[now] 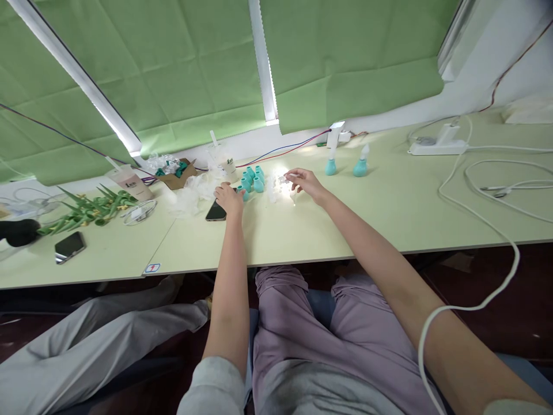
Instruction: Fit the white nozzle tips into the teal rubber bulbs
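My left hand [228, 199] is at a cluster of turquoise bulb-shaped holders [258, 184], over one end of a dark phone [216, 212]. Its fingers are bent against the nearest turquoise holder [245, 195], partly hiding it. My right hand [305, 181] pinches a small clear piece [283, 179] between thumb and fingertips, over a brightly lit patch of table. Clear and white pieces [272, 190] lie beside it, too washed out by glare to make out. Farther right stand two turquoise holders with white flame-shaped tops, one nearer [330, 166] and another [360, 166].
Crumpled clear plastic [190, 196], a cardboard box [177, 176] and two drink cups with straws lie left. Farther left are cut green stems [95, 210] and another phone [69, 248]. A power strip [438, 147] and white cables occupy the right; one cable hangs over my right arm.
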Motion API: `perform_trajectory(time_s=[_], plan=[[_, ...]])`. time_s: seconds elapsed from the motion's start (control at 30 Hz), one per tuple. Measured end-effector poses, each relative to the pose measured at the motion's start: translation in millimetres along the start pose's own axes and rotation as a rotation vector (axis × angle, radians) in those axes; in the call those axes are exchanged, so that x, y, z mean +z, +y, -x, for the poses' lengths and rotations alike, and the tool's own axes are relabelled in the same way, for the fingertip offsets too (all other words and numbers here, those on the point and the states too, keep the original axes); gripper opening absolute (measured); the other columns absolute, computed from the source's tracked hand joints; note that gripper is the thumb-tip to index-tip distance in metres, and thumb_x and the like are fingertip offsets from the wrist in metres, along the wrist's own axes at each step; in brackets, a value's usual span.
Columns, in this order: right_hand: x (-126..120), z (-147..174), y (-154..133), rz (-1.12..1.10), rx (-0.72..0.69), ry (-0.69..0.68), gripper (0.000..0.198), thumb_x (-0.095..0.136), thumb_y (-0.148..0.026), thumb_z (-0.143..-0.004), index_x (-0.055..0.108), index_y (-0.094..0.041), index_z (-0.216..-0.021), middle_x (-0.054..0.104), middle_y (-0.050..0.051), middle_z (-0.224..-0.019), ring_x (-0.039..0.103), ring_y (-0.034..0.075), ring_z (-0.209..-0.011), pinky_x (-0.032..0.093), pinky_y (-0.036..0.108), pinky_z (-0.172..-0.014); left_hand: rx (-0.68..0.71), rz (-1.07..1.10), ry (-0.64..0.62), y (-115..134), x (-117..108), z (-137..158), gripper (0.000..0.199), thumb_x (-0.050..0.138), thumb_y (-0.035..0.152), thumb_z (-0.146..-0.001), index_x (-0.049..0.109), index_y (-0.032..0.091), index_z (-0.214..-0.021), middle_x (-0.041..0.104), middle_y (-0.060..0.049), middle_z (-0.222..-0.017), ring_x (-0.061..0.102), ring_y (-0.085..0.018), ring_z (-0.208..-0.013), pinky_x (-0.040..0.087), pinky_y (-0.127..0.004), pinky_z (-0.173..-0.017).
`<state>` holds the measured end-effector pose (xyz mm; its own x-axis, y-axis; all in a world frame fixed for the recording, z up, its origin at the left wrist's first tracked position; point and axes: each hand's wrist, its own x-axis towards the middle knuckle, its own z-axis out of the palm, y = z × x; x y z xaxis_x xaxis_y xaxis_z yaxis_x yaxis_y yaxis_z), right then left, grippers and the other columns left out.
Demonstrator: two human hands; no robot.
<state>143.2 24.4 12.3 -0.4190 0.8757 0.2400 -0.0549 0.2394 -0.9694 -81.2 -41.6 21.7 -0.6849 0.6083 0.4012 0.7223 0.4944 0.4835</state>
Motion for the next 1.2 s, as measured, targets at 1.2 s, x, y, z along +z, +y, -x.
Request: perform_trajectory(time_s=[1.2], plan=[[-4.5, -0.3, -2.5, 0.215, -0.193, 0.022, 0.033, 0.065, -0.040, -0.070, 0.070, -0.014, -0.091, 0.063, 0.003, -0.073, 0.055, 0.006, -0.058, 0.043, 0.016, -0.051, 0.778, 0.402, -0.329, 41.7, 23.1, 40.5, 0.017, 0.055, 0.028, -0.085, 0.055, 0.018, -0.099, 0.062, -0.007, -0.097, 0.055, -0.021, -0.093, 0.040, -0.031, -0.085]])
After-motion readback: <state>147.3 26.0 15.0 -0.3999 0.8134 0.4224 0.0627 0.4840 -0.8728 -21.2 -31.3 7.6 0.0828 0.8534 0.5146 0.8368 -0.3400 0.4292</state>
